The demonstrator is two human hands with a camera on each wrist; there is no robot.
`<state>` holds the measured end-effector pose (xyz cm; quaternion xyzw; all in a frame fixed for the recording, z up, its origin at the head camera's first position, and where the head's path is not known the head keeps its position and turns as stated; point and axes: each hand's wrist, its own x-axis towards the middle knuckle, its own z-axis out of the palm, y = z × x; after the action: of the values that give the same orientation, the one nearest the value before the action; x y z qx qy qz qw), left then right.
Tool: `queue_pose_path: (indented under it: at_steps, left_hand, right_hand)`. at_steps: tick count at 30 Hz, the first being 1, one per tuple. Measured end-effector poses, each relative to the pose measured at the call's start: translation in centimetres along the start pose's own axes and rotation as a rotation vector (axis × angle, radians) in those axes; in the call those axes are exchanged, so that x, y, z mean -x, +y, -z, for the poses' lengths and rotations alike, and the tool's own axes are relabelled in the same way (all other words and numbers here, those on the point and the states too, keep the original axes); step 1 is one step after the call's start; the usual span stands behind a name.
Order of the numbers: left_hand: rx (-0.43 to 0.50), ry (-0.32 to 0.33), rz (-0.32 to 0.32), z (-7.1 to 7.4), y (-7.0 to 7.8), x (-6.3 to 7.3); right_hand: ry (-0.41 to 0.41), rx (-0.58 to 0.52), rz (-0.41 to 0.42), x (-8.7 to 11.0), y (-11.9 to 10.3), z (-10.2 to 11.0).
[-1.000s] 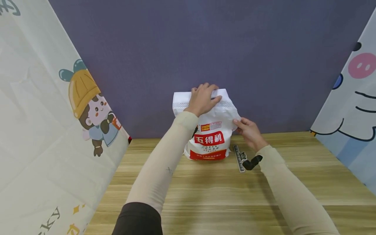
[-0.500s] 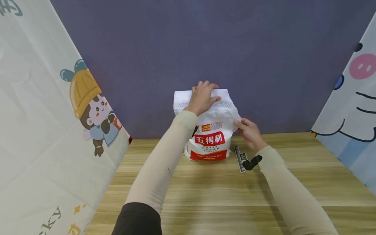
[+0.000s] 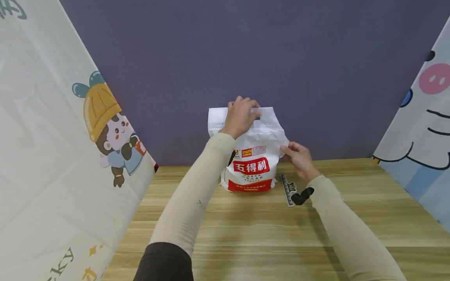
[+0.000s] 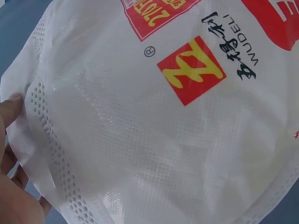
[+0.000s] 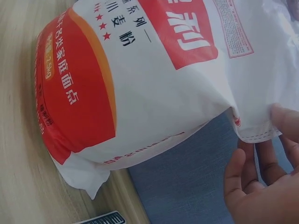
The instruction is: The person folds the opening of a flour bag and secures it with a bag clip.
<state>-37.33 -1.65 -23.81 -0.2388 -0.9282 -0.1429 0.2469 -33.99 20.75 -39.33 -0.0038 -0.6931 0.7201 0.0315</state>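
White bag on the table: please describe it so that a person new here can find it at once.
Follow the wooden table back to the dark blue-grey backdrop. In front stands the white bag, its top gripped by the left hand and its side edge pinched by the right hand. Unlike the flat black-and-white strip nearby, it is bulky, with red printed panels.

The table bears a bag left of a strip.
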Motion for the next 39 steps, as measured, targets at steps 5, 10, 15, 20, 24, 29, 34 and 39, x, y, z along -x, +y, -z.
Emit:
queue_pose_path:
  at_steps: [5,10,15,20,24,29,34,39]
  left_hand:
    - [0.007,0.016,-0.009,-0.07,-0.13,0.12]
    - [0.011,0.038,-0.019,-0.13,-0.17,0.28]
    - [0.008,0.058,-0.029,-0.11,-0.18,0.35]
    - [-0.006,0.076,-0.042,0.02,-0.16,0.29]
    - [-0.019,0.087,-0.052,0.04,-0.16,0.28]
    - [-0.024,0.094,-0.053,-0.01,-0.15,0.3]
    - [-0.036,0.113,-0.054,-0.03,-0.09,0.31]
    - [-0.054,0.125,-0.056,-0.02,-0.02,0.32]
  right_hand:
    - [0.044,0.046,0.018,-0.02,0.02,-0.17]
    - [0.101,0.109,0.025,0.01,-0.01,-0.37]
    - [0.142,0.169,0.047,-0.09,0.14,-0.4]
    - [0.164,0.207,0.098,-0.11,0.2,-0.41]
    - [0.171,0.239,0.127,0.01,0.14,-0.49]
    - [0.194,0.317,0.15,0.05,0.22,-0.55]
    - [0.222,0.389,0.202,0.08,0.25,-0.68]
    - [0.25,0.49,0.269,0.04,0.24,-0.6]
